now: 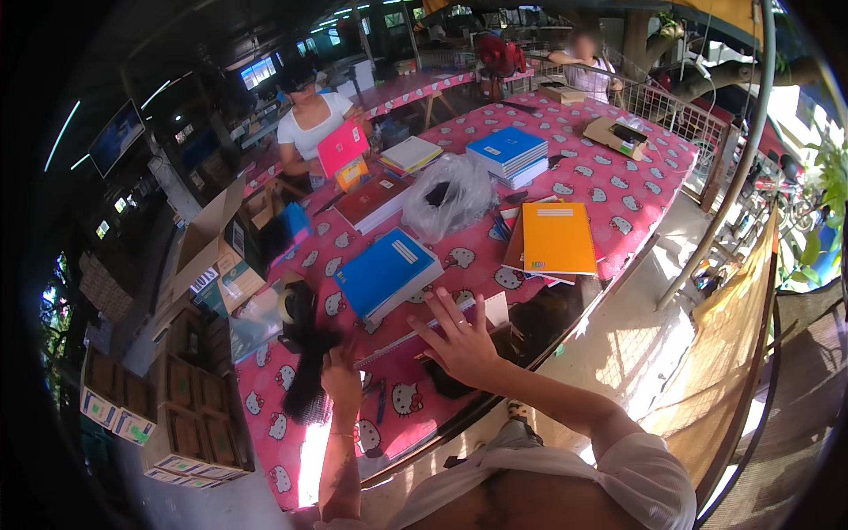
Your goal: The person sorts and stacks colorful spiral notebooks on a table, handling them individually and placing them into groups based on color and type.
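My right hand (464, 346) has its fingers spread over a spiral-bound notebook (397, 346) near the table's front edge. The notebook's cover looks dark pink, and the hand and shadow hide part of it. At the notebook's left end my left hand (341, 380) has its fingers drawn together; what they hold, if anything, is too small to make out. Right beside that hand lies a black mesh-like thing (309, 402), with a black tape dispenser (300, 309) behind it. Just beyond the notebook sits a stack of blue notebooks (389, 269).
Orange notebooks (559, 237) lie at the right, a clear plastic bag (449, 199) in the middle, dark red (371, 199) and more blue notebooks (508, 152) farther back. Cardboard boxes (194, 424) stand left of the pink table. Across it, a person (311, 124) holds a pink notebook.
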The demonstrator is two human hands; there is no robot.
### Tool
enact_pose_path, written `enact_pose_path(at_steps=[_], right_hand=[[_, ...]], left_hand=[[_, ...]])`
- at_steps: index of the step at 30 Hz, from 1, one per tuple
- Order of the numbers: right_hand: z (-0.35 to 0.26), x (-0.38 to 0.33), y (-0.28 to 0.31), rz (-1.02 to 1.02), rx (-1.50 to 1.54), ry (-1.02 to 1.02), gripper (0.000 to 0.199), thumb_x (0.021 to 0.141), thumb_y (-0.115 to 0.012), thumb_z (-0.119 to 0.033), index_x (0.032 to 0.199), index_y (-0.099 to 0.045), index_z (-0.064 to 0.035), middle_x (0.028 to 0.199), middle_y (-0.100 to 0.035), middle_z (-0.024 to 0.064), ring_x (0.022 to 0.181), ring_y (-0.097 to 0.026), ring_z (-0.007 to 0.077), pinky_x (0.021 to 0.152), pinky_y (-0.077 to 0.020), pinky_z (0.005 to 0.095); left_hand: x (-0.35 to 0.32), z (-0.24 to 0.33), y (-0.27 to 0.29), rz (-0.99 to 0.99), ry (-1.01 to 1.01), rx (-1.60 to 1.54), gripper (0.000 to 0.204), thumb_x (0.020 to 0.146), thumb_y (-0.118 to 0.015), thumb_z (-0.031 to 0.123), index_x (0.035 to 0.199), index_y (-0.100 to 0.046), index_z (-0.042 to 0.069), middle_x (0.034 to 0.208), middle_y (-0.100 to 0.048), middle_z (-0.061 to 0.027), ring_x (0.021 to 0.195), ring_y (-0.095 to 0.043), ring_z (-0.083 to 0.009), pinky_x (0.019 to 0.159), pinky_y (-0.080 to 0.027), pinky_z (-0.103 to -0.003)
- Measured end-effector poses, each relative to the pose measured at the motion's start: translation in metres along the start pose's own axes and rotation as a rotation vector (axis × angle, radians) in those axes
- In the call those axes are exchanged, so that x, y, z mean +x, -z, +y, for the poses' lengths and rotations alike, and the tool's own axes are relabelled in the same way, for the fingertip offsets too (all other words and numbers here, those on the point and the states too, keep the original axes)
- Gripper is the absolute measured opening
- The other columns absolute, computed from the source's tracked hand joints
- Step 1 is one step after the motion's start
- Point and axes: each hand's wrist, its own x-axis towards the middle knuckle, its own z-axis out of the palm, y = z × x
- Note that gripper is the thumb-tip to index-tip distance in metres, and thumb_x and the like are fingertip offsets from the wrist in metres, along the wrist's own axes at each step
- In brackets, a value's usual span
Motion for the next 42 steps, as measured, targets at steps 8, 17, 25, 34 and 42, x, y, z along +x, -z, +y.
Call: enact_pose_path(at_steps=[8,17,25,34,42], right_hand=[[0.030,-0.005,-0.018,-0.397,0.045,-0.102,0.045,0.086,-0.070,-0.034,0.126,-0.057,-0.0162,0.125,-0.055,0.0173,0.139,-0.040,0.0359,0.113,-0.0207,0.0697],[0.127,-0.082,-0.017,0.342,1.044,-0.605,0.091,0.087,-0.076,-0.019,0.156,-0.019,-0.0012,0.155,-0.033,0.0170,0.143,-0.034,0.0286,0.119,-0.0248,0.0421],[0.104,-0.103,-0.072,0.263,1.061,-0.775,0.069,0.080,-0.085,-0.023,0.131,-0.043,-0.0030,0.124,-0.060,0.0124,0.117,-0.057,0.0218,0.099,-0.0449,0.0368],[-0.005,-0.002,0.029,0.148,0.148,-0.075,0.069,0.079,-0.080,-0.034,0.136,-0.052,-0.0080,0.143,-0.043,0.0211,0.138,-0.038,0.0384,0.116,-0.0271,0.0454],[0.007,0.033,-0.057,-0.108,0.250,0.091,0.015,0.087,-0.069,-0.025,0.100,-0.069,-0.0167,0.079,-0.072,0.0036,0.070,-0.069,0.0250,0.078,-0.0514,0.0408]], left_hand=[[-0.007,0.068,0.026,0.060,0.369,-1.021,0.017,0.100,-0.052,0.018,0.099,-0.054,0.001,0.087,-0.059,-0.0093,0.077,-0.056,-0.0183,0.067,-0.046,-0.038],[-0.051,0.093,0.006,0.094,0.741,-1.456,0.043,0.102,-0.045,0.033,0.130,-0.056,0.002,0.114,-0.060,-0.0048,0.104,-0.052,-0.0182,0.095,-0.040,-0.036],[-0.057,0.132,-0.020,-0.177,0.705,-1.198,0.033,0.093,-0.050,0.024,0.114,-0.061,0.001,0.105,-0.060,-0.0132,0.099,-0.053,-0.0220,0.089,-0.040,-0.037],[0.007,0.076,0.077,0.296,0.266,-0.988,0.051,0.103,-0.052,0.021,0.152,-0.039,0.010,0.079,-0.057,-0.0008,0.061,-0.045,-0.0071,0.052,-0.037,-0.024],[0.002,0.087,0.096,0.119,-0.086,-0.648,0.028,0.092,-0.063,0.006,0.119,-0.070,0.006,0.079,-0.066,-0.0138,0.062,-0.061,-0.0234,0.061,-0.049,-0.033]])
